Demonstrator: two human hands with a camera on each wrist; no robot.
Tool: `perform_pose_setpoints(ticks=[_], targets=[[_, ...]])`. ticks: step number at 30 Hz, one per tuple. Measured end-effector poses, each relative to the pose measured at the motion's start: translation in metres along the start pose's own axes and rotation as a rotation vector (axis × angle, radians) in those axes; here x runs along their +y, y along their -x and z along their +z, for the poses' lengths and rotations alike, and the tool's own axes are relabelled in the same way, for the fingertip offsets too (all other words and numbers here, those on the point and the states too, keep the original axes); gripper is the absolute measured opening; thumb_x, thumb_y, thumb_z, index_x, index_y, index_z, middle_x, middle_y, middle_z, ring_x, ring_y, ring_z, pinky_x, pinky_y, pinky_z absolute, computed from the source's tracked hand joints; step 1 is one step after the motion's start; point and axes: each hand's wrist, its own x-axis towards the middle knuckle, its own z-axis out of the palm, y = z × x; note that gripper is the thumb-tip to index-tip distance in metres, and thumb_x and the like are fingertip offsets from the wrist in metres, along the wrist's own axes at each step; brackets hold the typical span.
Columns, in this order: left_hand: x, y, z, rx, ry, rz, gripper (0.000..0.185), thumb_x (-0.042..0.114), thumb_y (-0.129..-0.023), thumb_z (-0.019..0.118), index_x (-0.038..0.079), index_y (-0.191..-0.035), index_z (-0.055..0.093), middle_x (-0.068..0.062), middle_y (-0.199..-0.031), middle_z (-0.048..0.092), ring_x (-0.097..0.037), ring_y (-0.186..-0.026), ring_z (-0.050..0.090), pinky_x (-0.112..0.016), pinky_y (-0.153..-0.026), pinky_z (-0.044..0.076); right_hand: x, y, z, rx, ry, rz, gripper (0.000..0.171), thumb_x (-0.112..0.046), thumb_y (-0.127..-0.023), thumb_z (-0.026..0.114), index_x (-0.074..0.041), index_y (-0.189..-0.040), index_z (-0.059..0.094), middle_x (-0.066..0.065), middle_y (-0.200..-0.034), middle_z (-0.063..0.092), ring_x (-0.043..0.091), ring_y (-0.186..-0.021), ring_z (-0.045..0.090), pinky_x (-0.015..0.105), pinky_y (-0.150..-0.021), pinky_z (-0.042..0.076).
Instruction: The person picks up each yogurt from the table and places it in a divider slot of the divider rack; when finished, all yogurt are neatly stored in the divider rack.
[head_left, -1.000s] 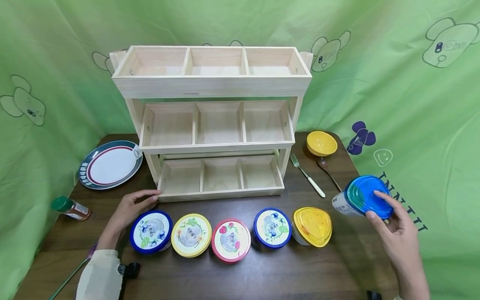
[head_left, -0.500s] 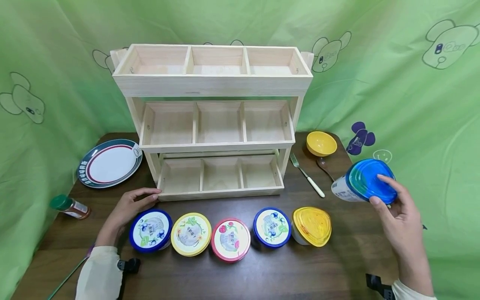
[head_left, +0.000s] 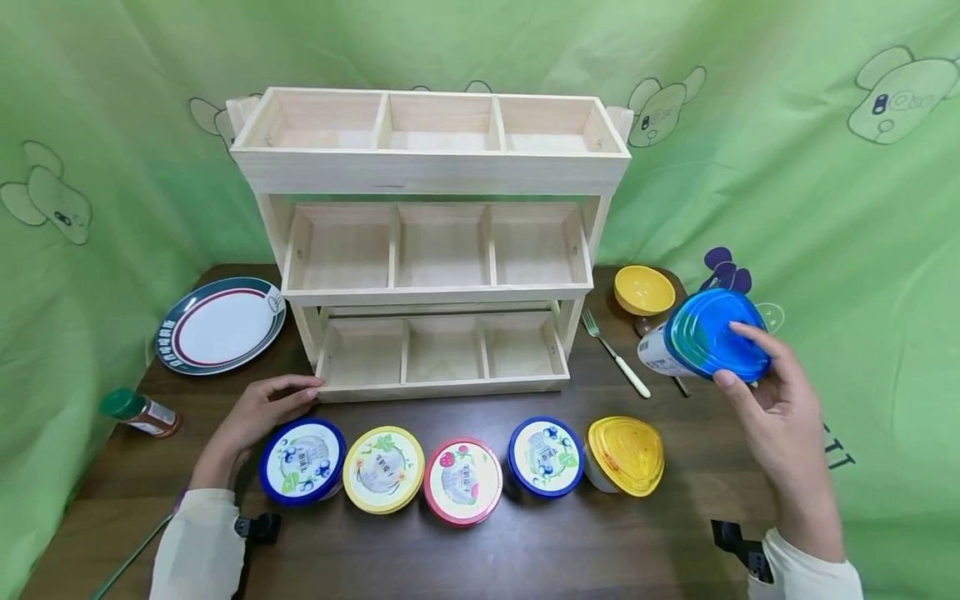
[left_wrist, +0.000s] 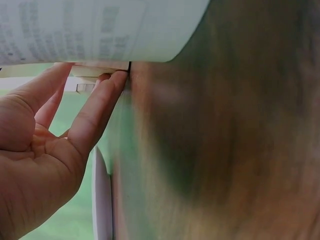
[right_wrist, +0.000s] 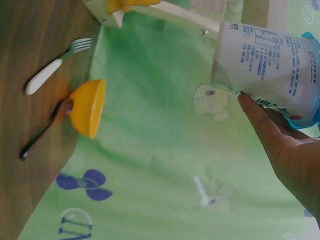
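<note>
i see a dark wooden table (head_left: 660,533) carrying a three-tier wooden rack (head_left: 431,242) at the back. left of it lie a striped plate (head_left: 220,325) and a green-capped bottle (head_left: 140,413) on its side. right of it sit a yellow bowl (head_left: 643,289), a fork (head_left: 615,353) and a spoon (right_wrist: 44,130). five lidded tubs (head_left: 459,472) line the front.

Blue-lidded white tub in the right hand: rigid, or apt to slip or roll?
The blue-lidded white plastic tub probably stays rigid: no denting shows under the right hand. Its smooth printed wall could slip. Round and tapered, it would likely roll in a curve if laid sideways.
</note>
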Motion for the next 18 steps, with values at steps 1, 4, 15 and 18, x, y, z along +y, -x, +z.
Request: perform_pose_setpoints(ticks=[1,4,15,18], targets=[[0.000,-0.001,0.000,-0.002,0.002,0.003,0.048,0.032,-0.110,0.068,0.000,-0.146,0.066,-0.027,-0.152,0.058,-0.033,-0.132,0.067,-0.029,-0.098,0.059,-0.003,-0.002,0.001,0.001,0.002,-0.005,0.062,0.013,-0.103,0.061,-0.008,-0.161,0.052,0.015,-0.168,0.036,0.034,-0.151,0.043,0.010,-0.102,0.046],[0.000,-0.002,0.001,-0.006,0.003,0.004,0.047,0.031,-0.111,0.067,0.000,-0.146,0.066,-0.027,-0.152,0.058,-0.035,-0.133,0.066,-0.030,-0.099,0.059,-0.011,-0.012,0.006,-0.003,-0.027,-0.035,0.060,0.014,-0.102,0.062,-0.006,-0.159,0.054,0.012,-0.165,0.041,0.033,-0.150,0.045,0.012,-0.104,0.047],[0.003,-0.002,-0.004,-0.034,0.008,0.012,0.048,0.029,-0.110,0.068,-0.002,-0.146,0.065,-0.028,-0.151,0.058,-0.037,-0.134,0.065,-0.029,-0.098,0.059,-0.031,-0.057,0.032,-0.086,-0.232,-0.222,0.054,0.010,-0.100,0.069,0.000,-0.152,0.058,0.015,-0.159,0.047,0.031,-0.144,0.049,0.018,-0.108,0.048],[0.001,-0.001,-0.001,-0.020,0.014,0.009,0.046,0.029,-0.111,0.067,-0.002,-0.145,0.066,-0.028,-0.152,0.059,-0.035,-0.132,0.067,-0.028,-0.097,0.059,-0.032,-0.068,0.040,-0.111,-0.278,-0.240,0.053,0.008,-0.100,0.070,0.000,-0.152,0.058,0.016,-0.158,0.048,0.032,-0.144,0.050,0.020,-0.109,0.048]])
